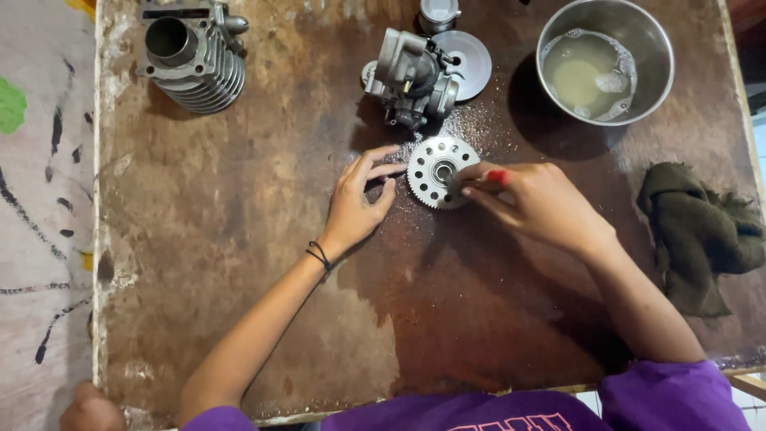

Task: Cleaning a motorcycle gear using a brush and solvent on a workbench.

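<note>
A round silver toothed metal disc (437, 171) with several holes lies flat on the brown board (239, 239). My left hand (361, 199) rests beside it, fingertips touching its left edge. My right hand (536, 203) grips a small red-handled brush (495, 177) whose tip meets the disc near its hub. Small wet specks surround the disc.
A carburettor (411, 78) and a round grey cover (467, 60) sit just behind the disc. A finned engine cylinder (195, 56) lies at the back left. A steel bowl (604, 60) of cloudy liquid stands back right. A dark rag (698, 231) lies at the right.
</note>
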